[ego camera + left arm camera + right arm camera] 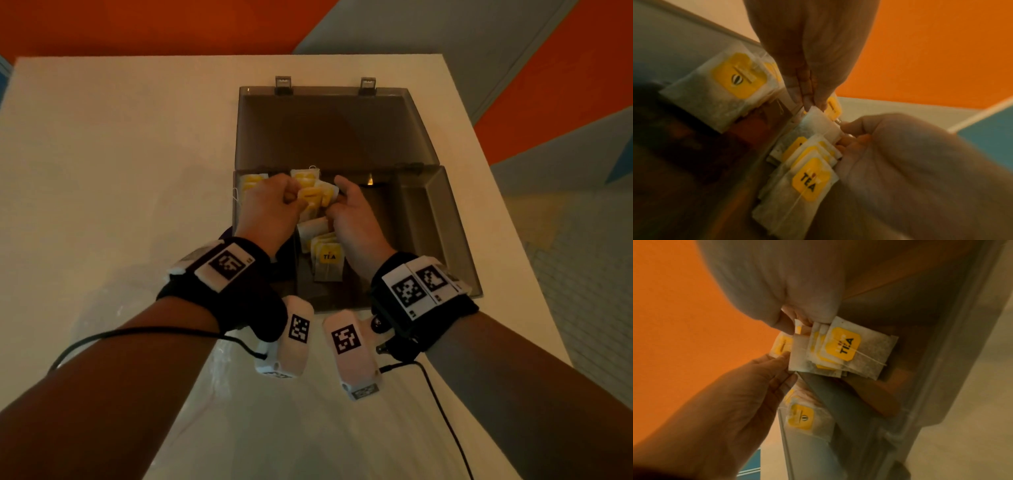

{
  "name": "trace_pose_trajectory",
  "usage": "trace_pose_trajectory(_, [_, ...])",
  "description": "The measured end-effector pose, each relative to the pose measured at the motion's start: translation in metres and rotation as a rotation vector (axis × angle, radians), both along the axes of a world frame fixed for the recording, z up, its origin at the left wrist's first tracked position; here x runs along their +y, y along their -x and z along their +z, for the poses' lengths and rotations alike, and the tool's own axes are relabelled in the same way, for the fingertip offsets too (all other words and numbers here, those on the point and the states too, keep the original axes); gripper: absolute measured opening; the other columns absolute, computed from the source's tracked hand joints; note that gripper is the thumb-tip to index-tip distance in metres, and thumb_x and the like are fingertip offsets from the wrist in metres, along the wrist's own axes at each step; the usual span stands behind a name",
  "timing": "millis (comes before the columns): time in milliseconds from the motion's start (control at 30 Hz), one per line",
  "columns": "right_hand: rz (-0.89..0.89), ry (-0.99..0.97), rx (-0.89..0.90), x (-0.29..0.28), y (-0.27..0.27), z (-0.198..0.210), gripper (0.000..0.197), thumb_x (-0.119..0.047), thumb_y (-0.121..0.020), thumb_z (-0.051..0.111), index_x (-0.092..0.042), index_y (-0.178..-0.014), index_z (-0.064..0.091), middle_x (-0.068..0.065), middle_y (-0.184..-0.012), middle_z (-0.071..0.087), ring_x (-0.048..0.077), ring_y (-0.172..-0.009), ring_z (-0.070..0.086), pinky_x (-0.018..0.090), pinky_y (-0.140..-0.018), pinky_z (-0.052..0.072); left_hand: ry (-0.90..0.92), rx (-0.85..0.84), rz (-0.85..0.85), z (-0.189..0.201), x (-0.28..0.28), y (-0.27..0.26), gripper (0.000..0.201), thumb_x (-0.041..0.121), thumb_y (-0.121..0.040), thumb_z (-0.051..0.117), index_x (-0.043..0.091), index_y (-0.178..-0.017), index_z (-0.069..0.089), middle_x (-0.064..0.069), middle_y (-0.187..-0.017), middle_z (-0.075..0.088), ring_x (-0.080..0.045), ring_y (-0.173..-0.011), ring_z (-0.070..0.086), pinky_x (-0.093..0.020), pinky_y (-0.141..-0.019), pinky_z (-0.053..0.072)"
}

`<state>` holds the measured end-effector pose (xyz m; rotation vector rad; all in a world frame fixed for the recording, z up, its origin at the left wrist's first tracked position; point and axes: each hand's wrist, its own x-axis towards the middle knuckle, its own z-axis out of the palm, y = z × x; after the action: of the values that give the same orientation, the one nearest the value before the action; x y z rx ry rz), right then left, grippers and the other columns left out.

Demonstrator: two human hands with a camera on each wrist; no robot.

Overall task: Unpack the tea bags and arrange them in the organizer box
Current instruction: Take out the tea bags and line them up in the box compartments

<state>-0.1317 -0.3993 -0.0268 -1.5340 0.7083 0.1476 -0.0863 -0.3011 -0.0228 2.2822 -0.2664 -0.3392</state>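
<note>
Fingers (294,200) of the left hand (270,212) curl round a bunch of tea bags (317,197) over the far end of the box (442,222), and the right hand (356,219) pinches the same bunch from the other side; its fingertips are hidden behind the bags. Both hands cover much of the box, which stands on the white bench (120,154) with its lid (329,130) laid open. More bags stand in the middle slot, one tag (329,256) reading TEA. Others at the left (251,181) are half hidden.
</note>
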Motion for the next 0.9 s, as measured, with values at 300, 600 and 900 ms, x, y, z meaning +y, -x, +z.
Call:
trace_pose_trajectory(300, [-0.032,0.074,-0.076,0.002,0.002,-0.009,0.051,-0.007,-0.092,0.039,-0.017,-0.142,0.03,0.009,-0.141,0.045,0.023,-0.126,0.047,0.046,-0.105,0.041,-0.136,0.0,-0.092,-0.003,-0.001,0.011,0.01,0.019,-0.081,0.063,0.02,-0.083,0.053,-0.001,-0.089,0.061,-0.018,-0.084,0.058,-0.036,-0.078,0.05])
trace_pose_trajectory(600, [0.104,0.242,-0.125,-0.008,-0.005,-0.007,0.023,-0.013,-0.093,0.049,-0.013,-0.113,0.062,0.009,-0.118,0.063,0.021,-0.105,0.061,0.037,-0.09,0.052,-0.268,-0.057,-0.306,0.006,0.012,0.005,0.026,0.019,-0.086,0.056,0.021,-0.112,0.056,-0.005,-0.096,0.063,-0.026,-0.095,0.056,-0.038,-0.081,0.047])
trace_pose_trajectory(900, [0.501,0.592,-0.18,-0.021,-0.018,0.005,0.031,-0.015,-0.094,0.045,-0.014,-0.123,0.053,0.006,-0.124,0.058,0.017,-0.112,0.055,0.023,-0.089,0.044,-0.467,-0.415,-0.205,0.0,0.001,0.009,0.04,0.021,-0.085,0.057,0.012,-0.121,0.043,-0.013,-0.121,0.05,-0.032,-0.107,0.046,-0.039,-0.087,0.038])
